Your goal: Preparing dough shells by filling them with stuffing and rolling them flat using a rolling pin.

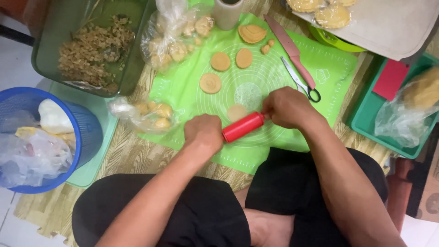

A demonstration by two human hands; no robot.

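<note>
Hands, left hand (203, 132) and right hand (287, 107) clenched on red rolling pin (243, 126), clear dough bag (145, 114) beside green mat (270, 68)

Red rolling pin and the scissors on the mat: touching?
Apart. The head view shows the rolling pin held between both hands, with the right hand and bare green mat between it and the scissors.

Packaging observed: one clear plastic bag of pale dough balls (145, 114), crumpled, just left of the left hand's fingers (201, 126). A second, larger clear bag of dough pieces (171, 39) well beyond those fingers, at the mat's far left corner. A third clear bag (404, 114), holding a tan mass, well right of the right hand's fingers (279, 103), inside a green tray (366, 123). No labels, signs or screens seen.
</note>
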